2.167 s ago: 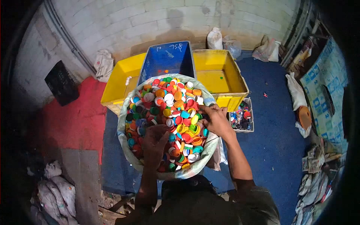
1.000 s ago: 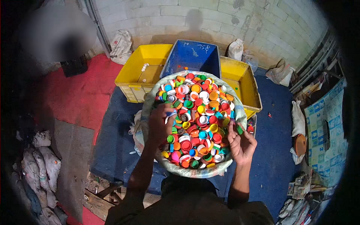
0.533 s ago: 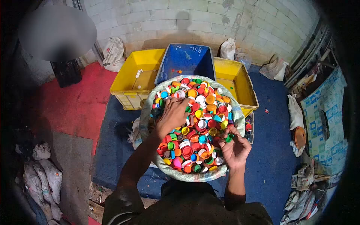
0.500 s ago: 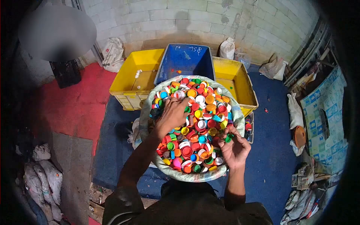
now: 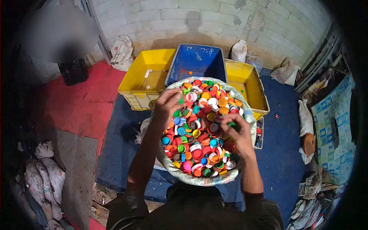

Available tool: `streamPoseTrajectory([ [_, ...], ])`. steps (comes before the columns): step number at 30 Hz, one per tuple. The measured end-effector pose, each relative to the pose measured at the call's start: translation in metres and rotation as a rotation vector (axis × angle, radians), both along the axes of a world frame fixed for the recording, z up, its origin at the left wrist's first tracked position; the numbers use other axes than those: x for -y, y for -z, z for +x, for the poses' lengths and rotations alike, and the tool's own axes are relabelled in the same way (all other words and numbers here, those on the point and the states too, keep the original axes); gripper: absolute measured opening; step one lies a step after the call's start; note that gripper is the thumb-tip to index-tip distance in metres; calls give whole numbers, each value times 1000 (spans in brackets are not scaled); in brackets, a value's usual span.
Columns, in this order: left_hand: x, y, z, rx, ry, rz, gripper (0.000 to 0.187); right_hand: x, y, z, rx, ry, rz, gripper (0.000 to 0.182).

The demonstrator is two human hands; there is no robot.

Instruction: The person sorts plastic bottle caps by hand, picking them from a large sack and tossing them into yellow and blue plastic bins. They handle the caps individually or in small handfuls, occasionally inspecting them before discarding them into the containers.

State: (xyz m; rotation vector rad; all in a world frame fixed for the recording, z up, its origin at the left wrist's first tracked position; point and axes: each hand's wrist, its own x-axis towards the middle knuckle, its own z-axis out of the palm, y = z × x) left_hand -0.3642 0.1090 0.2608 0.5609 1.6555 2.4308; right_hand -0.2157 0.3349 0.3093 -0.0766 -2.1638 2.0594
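A large woven sack [image 5: 209, 180] with its rim rolled down stands in front of me, heaped with bottle caps [image 5: 197, 154] in red, orange, white, blue, green and yellow. Over the heap's left side, my left hand [image 5: 165, 109] is raised, thumb and fingers pinching a green bottle cap [image 5: 181, 99] that is blurred by motion. My right hand [image 5: 240, 134] hovers above the right part of the heap. Its fingers are curled round another green bottle cap [image 5: 231, 124], partly covered by them.
Beyond the sack stand a blue crate [image 5: 197, 61] with a few caps inside, a left yellow crate [image 5: 145, 74] holding some white pieces, and a right yellow crate [image 5: 249, 86]. A small crate [image 5: 259, 134] sits by the sack's right side. White sacks [image 5: 122, 53] line the wall.
My left hand has lifted off the heap and now shows a green cap. My right hand has moved up and inward with its green cap. The whole view has shifted slightly.
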Motion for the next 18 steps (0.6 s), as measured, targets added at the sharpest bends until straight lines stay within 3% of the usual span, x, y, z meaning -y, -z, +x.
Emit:
streamPoseTrajectory([
  [1, 6, 8, 4, -10, -45, 127, 32, 2, 10, -19, -210, -49, 174, 23],
  [3, 20, 25, 8, 65, -94, 314, 30, 11, 10, -50, -85, -104, 377, 22],
  [5, 39, 37, 6, 231, -118, 446, 28, 20, 21, -75, -164, -191, 499, 23],
  [7, 54, 27, 19, 444, -8, 586, 27, 25, 43, -101, -130, -263, 508, 29],
  [11, 61, 38, 26, 418, -147, 210, 19, 41, 56, -124, -83, -285, 622, 38],
  [13, 59, 42, 31, 226, -233, -9, 19, 47, 56, -124, -66, -243, 737, 42],
  [18, 50, 20, 39, 339, -299, -64, 25, 51, 50, -120, -56, -214, 1015, 48],
])
